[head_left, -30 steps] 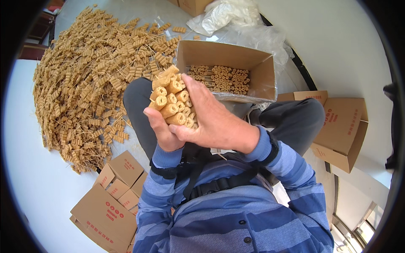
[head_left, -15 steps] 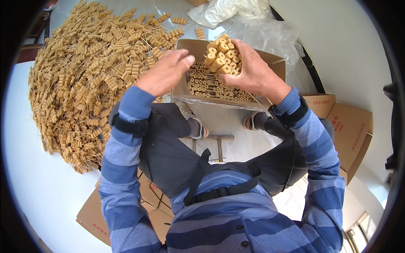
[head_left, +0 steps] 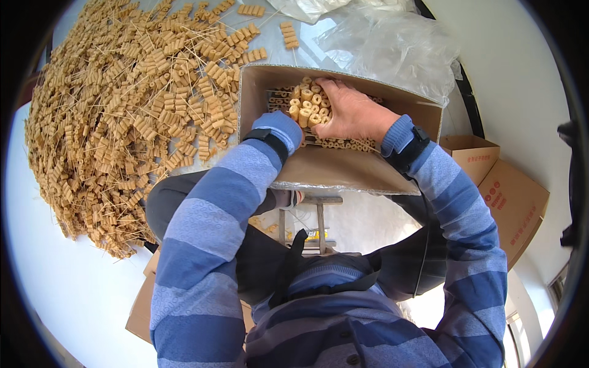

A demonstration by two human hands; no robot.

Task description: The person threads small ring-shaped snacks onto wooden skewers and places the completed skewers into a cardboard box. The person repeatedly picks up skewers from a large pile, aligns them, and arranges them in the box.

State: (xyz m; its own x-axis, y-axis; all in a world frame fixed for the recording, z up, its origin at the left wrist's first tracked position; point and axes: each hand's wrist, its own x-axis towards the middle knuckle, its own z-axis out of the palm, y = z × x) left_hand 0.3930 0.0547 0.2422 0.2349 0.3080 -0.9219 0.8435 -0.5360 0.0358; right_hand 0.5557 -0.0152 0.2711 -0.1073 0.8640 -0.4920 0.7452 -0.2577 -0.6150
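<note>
Inside the open cardboard box (head_left: 362, 168), just past the person's knees, the right hand (head_left: 359, 113) is closed around the far and right sides of a bundle of hollow tan rolls (head_left: 311, 104), thumb on the near side and fingers beyond. The roll ends face up; I'd guess that wide, wrapped grip keeps so many separate pieces from splaying apart. The left hand (head_left: 301, 135) is down by the bundle's near left edge, nearly all of it behind its own cuff, so I can't tell whether its fingers are curled or spread. Around and under the bundle lie neat rows (head_left: 350, 144) of the same rolls, ends up, with thin sticks running between them, probably laid that way to sit tight.

To the left, a great heap (head_left: 135, 104) of skewered rolls spreads right up beside the box (quite a tangle, sticks poking every which way). Clear plastic sheeting (head_left: 392, 52) lies crumpled beyond the far wall, brown cartons (head_left: 512, 196) stand at the right, and a wooden frame (head_left: 321, 224) shows between the knees. The left sleeve (head_left: 215, 208) crosses the box's near left corner, blocking part of the inside.
</note>
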